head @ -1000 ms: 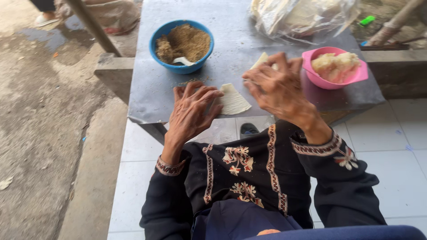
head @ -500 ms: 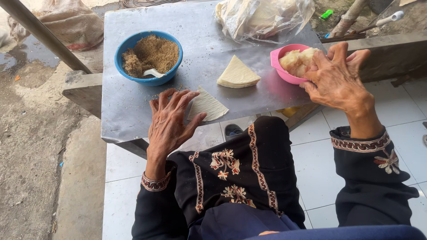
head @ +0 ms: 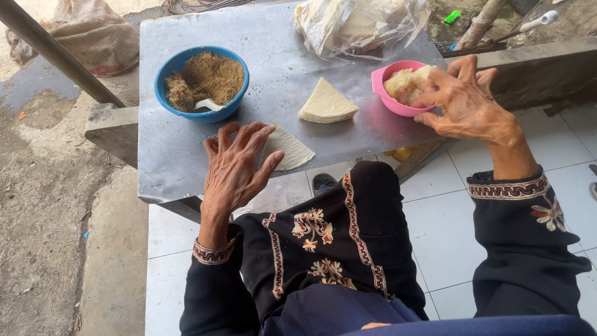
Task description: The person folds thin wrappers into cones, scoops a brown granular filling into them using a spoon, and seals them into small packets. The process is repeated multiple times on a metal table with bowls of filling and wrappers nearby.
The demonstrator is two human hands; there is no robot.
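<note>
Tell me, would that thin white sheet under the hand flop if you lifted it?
Probably: the thin white sheet lies flat and looks paper-thin, so it would likely droop. It seems light and might tear easily. The left hand rests its fingers on it.

The table [head: 186, 162] is dull grey metal. One bowl [head: 166, 73] is blue and holds brown crumbs [head: 211, 76] and a white spoon [head: 208, 104]; the other bowl [head: 380, 84] is pink with pale yellow dough [head: 404, 84]. The wrappers [head: 326, 102] are cream. The sleeves [head: 516, 249] are black with red-and-white flower embroidery. The floor tiles [head: 441, 230] are white.
</note>
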